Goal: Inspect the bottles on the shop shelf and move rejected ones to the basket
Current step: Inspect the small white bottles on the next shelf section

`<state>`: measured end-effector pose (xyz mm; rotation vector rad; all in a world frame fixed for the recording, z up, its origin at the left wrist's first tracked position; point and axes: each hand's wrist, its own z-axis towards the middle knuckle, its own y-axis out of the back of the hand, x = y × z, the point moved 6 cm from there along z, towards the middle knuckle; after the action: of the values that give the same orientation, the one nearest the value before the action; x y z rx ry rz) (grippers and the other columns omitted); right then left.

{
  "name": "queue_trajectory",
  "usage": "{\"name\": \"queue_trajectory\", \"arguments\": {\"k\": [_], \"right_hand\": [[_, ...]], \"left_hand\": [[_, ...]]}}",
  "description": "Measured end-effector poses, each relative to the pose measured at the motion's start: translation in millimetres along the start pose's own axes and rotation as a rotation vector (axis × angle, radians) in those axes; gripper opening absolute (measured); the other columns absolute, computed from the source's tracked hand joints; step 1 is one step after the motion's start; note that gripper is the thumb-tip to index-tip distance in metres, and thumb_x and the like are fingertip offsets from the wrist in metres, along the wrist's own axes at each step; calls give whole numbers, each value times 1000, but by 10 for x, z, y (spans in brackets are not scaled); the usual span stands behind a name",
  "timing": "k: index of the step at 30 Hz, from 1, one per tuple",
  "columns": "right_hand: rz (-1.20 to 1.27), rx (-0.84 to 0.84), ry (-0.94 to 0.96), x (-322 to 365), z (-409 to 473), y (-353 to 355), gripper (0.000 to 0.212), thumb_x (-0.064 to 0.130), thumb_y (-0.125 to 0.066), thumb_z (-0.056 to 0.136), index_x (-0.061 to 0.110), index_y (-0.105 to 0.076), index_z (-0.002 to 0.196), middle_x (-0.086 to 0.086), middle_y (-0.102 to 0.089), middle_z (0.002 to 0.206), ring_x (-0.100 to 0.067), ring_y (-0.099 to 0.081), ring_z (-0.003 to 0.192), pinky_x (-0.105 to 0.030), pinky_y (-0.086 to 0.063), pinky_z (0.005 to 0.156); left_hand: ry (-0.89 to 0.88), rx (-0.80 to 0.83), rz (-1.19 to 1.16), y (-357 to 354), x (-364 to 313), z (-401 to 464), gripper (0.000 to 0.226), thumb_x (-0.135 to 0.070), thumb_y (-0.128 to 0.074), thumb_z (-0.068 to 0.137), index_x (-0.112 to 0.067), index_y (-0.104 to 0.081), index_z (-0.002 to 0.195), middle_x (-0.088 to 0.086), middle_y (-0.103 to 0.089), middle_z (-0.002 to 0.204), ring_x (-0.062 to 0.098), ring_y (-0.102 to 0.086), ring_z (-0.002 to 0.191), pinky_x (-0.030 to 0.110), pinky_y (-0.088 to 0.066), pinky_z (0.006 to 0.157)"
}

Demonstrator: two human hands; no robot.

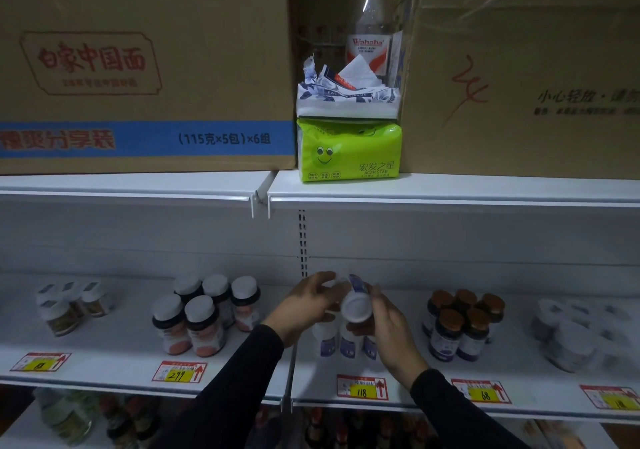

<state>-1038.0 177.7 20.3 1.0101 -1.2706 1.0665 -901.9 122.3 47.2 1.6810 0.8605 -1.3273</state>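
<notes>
1. Hands first: my left hand (308, 305) and right hand (388, 327) both hold one white bottle (355, 301) above the middle shelf (242, 377), lifted clear of the row it belongs to. The left fingers curl around its body; the right fingers wrap the end nearer me.
2. I judge the tilt is deliberate: the bottle lies nearly on its side with one round white end facing the camera, which suits reading the label or checking the seal.
3. Directly below stand more white bottles (341, 341) with blue-purple labels, behind the price tag marked 118 (362, 388).
4. Material looks like smooth, glossy plastic, a short cylinder with a paper band; it should turn easily in the fingers.
5. To the left stands a cluster of dark bottles with white caps (204, 313); to the right, dark bottles with brown caps (464, 324), grouped by product over their tags.
6. No basket shows, so any rejected bottle must go somewhere out of view.
</notes>
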Motion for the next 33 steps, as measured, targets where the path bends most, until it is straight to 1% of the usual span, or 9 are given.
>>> {"name": "queue_trajectory", "arguments": {"k": [3, 8, 10, 12, 17, 19, 23, 27, 33], "right_hand": [[-13, 15, 9, 9, -11, -12, 51, 59, -33, 87, 25, -67, 105, -7, -73, 96, -21, -70, 85, -30, -57, 72], [-124, 87, 76, 44, -7, -42, 31, 47, -52, 95, 40, -56, 126, 11, -69, 108, -4, -68, 93, -32, -58, 84], [-195, 140, 92, 2, -6, -55, 37, 34, -64, 94, 41, -53, 128, 11, -70, 108, -4, -67, 97, -30, -56, 87], [-235, 158, 110, -43, -6, -57, 46, 25, -72, 87, 37, -53, 128, 10, -70, 110, -6, -67, 101, -28, -55, 88], [-203, 102, 136, -57, 37, -9, 53, 6, -75, 82, 35, -53, 121, 4, -69, 111, -8, -66, 102, -23, -54, 86], [-194, 91, 146, -48, 55, 16, 55, 2, -74, 82, 38, -53, 117, 3, -68, 114, -8, -66, 104, -22, -54, 86], [-199, 85, 168, -21, 59, 38, 52, 1, -72, 84, 37, -51, 114, 5, -63, 118, 0, -62, 103, -13, -51, 80], [-218, 84, 179, -38, 73, 43, 51, 4, -72, 85, 40, -48, 113, 8, -60, 120, 1, -58, 108, -7, -48, 79], [-255, 72, 200, -57, 89, 39, 48, 10, -74, 85, 38, -53, 118, 9, -61, 121, 4, -60, 103, -11, -50, 79]], "left_hand": [[-7, -1, -9, 12, 3, -5, 54, -43, -66, 89, -23, -46, 135, 2, -67, 114, 17, -68, 100, 36, -55, 92], [-63, -9, -51, 45, -43, -17, 59, -37, -77, 75, -28, -52, 128, 0, -66, 114, 17, -67, 101, 32, -56, 85], [-92, -30, -91, 64, -70, -12, 63, -39, -77, 65, -28, -55, 123, 5, -65, 117, 19, -67, 102, 33, -57, 85], [-107, -56, -117, 73, -96, -6, 61, -41, -76, 64, -26, -58, 120, 8, -64, 118, 20, -66, 104, 33, -56, 87], [-182, -19, -3, 34, -222, -47, 30, -28, -77, 75, -27, -69, 104, -2, -73, 106, 12, -68, 99, 30, -53, 87], [-189, 5, 16, 30, -230, -62, 29, -18, -78, 78, -25, -69, 104, -3, -73, 105, 11, -68, 99, 31, -53, 91], [-202, 37, 26, 15, -231, -77, 37, -16, -81, 72, -18, -68, 107, 1, -73, 106, 16, -67, 103, 39, -52, 98], [-220, 50, 40, 10, -234, -80, 38, -16, -82, 70, -18, -68, 105, 1, -72, 105, 17, -67, 104, 41, -51, 100], [-243, -7, 123, 11, -240, -46, 36, -19, -82, 73, -23, -65, 104, -4, -71, 103, 11, -65, 100, 32, -55, 91]]}}
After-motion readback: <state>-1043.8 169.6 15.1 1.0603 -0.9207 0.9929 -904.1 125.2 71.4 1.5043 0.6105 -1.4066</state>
